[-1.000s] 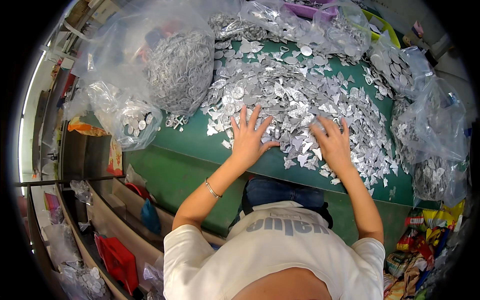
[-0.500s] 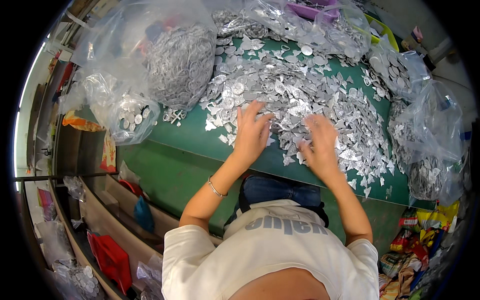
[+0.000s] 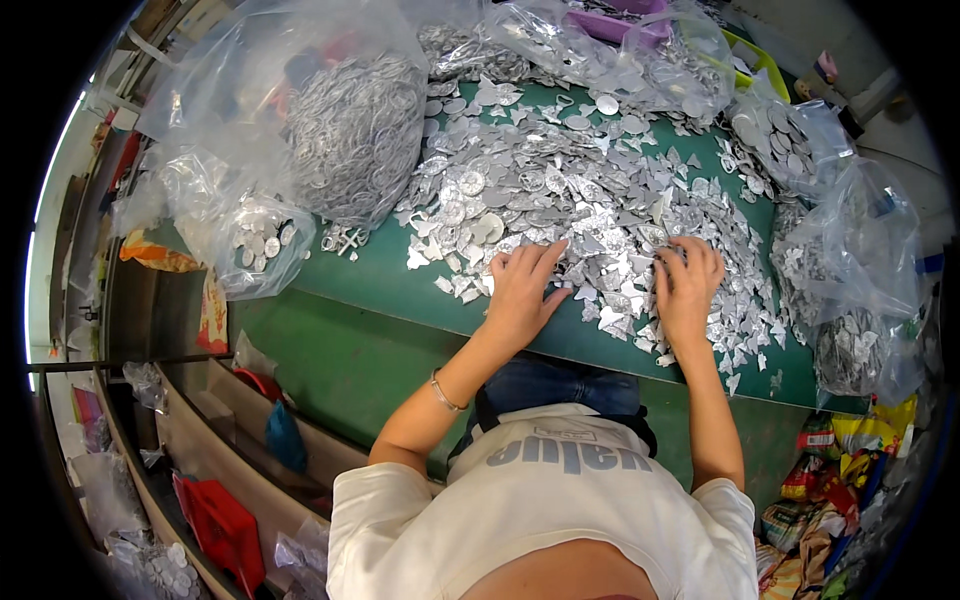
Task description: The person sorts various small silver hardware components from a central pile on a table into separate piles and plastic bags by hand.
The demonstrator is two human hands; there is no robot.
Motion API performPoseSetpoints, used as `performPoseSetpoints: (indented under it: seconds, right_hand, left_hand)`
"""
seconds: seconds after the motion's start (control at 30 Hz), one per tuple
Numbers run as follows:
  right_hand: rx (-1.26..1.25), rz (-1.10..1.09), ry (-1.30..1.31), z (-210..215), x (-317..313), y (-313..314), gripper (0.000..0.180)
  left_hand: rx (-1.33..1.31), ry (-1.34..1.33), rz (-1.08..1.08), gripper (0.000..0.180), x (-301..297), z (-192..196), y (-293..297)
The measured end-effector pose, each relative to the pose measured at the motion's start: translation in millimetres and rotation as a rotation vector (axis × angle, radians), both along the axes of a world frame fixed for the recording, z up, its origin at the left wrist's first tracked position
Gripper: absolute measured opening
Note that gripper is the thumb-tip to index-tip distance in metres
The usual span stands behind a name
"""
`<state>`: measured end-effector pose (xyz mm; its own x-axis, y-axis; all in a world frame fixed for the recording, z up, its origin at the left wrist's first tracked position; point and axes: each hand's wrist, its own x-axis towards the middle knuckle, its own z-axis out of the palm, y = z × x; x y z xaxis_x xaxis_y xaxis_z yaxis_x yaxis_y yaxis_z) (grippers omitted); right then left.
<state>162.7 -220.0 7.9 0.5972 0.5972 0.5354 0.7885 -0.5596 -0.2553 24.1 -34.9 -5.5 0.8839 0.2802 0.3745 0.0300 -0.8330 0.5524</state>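
A wide heap of small silvery metal pieces, many flat and some round or star-like, lies spread over the green tabletop. At the heap's near edge my left hand rests on the pieces, fingers apart and thumb stretched out to the right. Farther right, my right hand has its fingers spread and bent down onto the pieces. Neither hand shows a piece held in it, though the fingertips are partly hidden among the metal. A bracelet circles my left wrist.
A large clear bag of metal rings stands at the left, beside a smaller bag of round pieces. More filled bags line the right side. Purple and yellow-green baskets stand at the back. Left below is a red plastic thing.
Both hands have moved: the left slightly right and nearer to me, the right farther right. Pieces in the middle of the heap have shifted.
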Motion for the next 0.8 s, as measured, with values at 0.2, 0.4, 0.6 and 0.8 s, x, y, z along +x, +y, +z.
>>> performPoseSetpoints:
  seconds: [0.2, 0.4, 0.6, 0.8]
  right_hand:
    - [0.013, 0.190, 0.210, 9.2, -30.0, 10.6, 0.034]
    - [-0.122, 0.238, 0.196, -1.4, -40.0, 26.3, 0.045]
    - [-0.020, 0.034, 0.029, -6.0, -8.6, 2.7, 0.018]
    - [0.113, -0.009, 0.119, 3.9, -1.0, -4.8, 0.016]
  left_hand:
    - [-0.038, -0.070, 0.018, 0.067, 4.8, -5.9, -5.9]
    - [0.049, -0.009, -0.010, 0.058, 6.4, 7.7, -6.7]
    - [-0.012, -0.176, 0.089, 0.041, 6.5, -8.3, 10.4]
    - [0.061, -0.081, 0.025, 0.033, 6.3, -2.3, 12.2]
